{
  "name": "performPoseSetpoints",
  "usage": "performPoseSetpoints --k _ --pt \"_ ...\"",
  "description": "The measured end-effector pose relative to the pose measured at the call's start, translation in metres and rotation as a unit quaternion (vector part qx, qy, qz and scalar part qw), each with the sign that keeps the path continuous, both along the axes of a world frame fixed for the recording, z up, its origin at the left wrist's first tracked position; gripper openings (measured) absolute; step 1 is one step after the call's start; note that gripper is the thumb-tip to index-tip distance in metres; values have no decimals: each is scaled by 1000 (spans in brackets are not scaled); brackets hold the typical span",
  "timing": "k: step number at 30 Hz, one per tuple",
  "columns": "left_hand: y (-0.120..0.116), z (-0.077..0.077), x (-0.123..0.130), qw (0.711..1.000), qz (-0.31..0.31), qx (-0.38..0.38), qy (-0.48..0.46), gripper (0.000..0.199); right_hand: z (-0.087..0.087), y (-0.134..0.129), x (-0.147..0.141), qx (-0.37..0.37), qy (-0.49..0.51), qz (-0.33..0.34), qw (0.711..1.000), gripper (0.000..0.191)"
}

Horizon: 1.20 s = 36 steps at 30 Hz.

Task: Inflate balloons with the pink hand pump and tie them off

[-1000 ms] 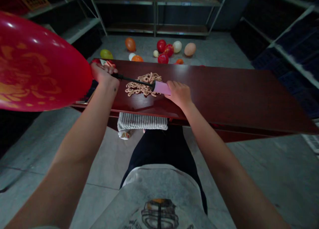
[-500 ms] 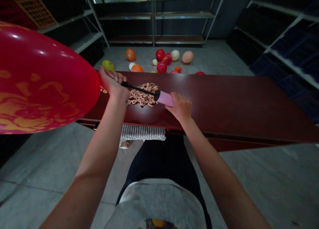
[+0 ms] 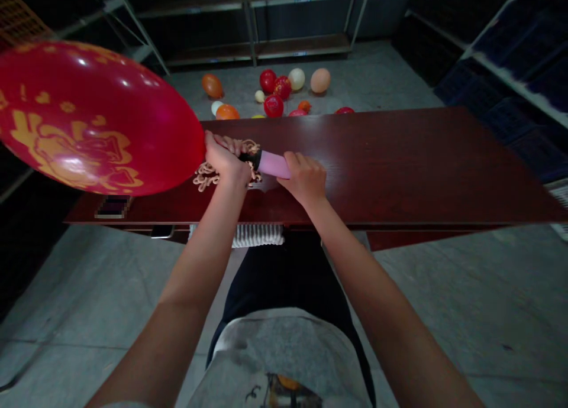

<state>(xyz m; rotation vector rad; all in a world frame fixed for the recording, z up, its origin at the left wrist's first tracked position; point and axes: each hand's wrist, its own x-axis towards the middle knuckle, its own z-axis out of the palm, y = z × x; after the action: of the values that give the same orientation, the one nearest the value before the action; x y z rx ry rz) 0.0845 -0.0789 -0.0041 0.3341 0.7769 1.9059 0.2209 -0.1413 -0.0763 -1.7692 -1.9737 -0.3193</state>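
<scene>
A large red balloon (image 3: 89,136) with yellow printed figures bulges out to the left, swollen with air. My left hand (image 3: 227,158) is closed around its neck and the black end of a hand balloon pump (image 3: 273,164); the nozzle is hidden in my fingers. Around the pump's pink barrel, my right hand (image 3: 307,177) is wrapped at the other end. Little of the black rod shows between the barrel and my left hand. Beneath that hand lies a pile of tan, curled, string-like pieces (image 3: 206,177), partly covered.
The dark red-brown table (image 3: 399,165) stretches across in front of me. A pixelated flat object (image 3: 113,207) lies at its left. Several balloons, including a peach one (image 3: 320,81), rest on the floor beyond. A ribbed grey-white cloth (image 3: 260,235) hangs at the near edge. Shelves (image 3: 302,45) stand behind.
My hands have come closer together, and the black rod has mostly slid into the pink barrel. The balloon shows more of its printed side. The view has tilted down and shifted.
</scene>
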Motion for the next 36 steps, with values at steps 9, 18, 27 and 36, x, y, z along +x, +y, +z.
performPoseSetpoints --k 9,18,27,36 --pt "-21 6 -57 999 6 -26 -21 40 -1 -6 -7 -17 -41 68 997 33" --pt "-39 21 -140 998 63 10 0 36 0 -8 -9 -17 -67 115 991 37" --pt "-25 33 -134 992 113 52 29 40 -1 -5 -8 -14 -20 66 998 36" --pt "-10 33 -36 996 46 66 36 47 -2 0 -2 -10 23 23 999 37"
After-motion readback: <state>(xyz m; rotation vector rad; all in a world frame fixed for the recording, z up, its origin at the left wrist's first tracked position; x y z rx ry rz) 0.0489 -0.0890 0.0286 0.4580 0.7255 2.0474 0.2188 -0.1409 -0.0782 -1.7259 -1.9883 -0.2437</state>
